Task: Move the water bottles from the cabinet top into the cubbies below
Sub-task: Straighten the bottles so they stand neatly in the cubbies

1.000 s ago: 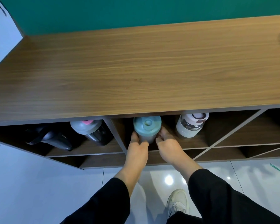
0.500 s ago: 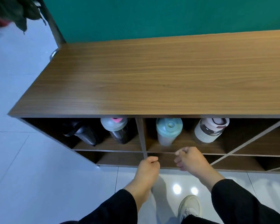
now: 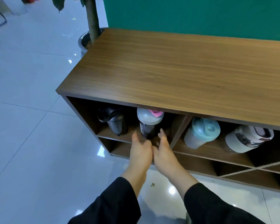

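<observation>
Both hands reach into the upper-left cubby, left hand (image 3: 140, 152) and right hand (image 3: 164, 153) with fingers spread, holding nothing, either side of the dark shaker bottle (image 3: 148, 126) with its grey lid and pink cap. It looks rigid, smooth plastic, probably light and slick, best gripped round the body. The wood-grain cabinet top (image 3: 176, 70) is bare; a black bottle (image 3: 115, 122), teal-lidded shaker (image 3: 200, 133) and white tumbler (image 3: 247, 138) lean in the cubbies.

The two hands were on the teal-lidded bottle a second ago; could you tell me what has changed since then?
Both hands let go of the teal-lidded bottle, drew back, then moved left. Now the left hand and right hand reach, open, toward the grey-lidded bottle in the next cubby. All four bottles stayed in place.
</observation>
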`<control>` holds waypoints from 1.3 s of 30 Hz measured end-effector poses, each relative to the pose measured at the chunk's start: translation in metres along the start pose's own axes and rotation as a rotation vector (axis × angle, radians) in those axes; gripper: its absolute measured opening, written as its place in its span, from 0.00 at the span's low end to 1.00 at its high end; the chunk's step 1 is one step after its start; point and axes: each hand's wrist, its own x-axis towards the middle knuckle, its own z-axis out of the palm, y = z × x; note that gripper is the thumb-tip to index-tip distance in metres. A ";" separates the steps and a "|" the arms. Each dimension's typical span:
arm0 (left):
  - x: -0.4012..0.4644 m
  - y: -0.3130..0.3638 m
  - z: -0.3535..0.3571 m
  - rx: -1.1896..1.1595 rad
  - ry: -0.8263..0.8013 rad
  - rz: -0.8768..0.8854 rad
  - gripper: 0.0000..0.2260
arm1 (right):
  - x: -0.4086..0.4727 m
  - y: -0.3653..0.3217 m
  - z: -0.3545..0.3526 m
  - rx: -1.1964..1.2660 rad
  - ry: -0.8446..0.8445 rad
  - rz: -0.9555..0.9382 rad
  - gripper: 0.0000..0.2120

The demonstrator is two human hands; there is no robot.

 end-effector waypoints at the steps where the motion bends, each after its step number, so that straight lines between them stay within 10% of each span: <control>1: 0.002 0.001 0.000 -0.005 -0.007 0.023 0.30 | 0.010 -0.003 0.004 0.046 0.054 0.008 0.36; 32: 0.048 0.004 -0.008 0.034 -0.136 0.138 0.29 | 0.038 0.012 0.008 -0.003 0.160 0.036 0.36; 39: 0.044 -0.003 -0.029 -0.420 0.317 -0.142 0.14 | 0.004 0.025 0.029 -0.016 0.083 0.123 0.28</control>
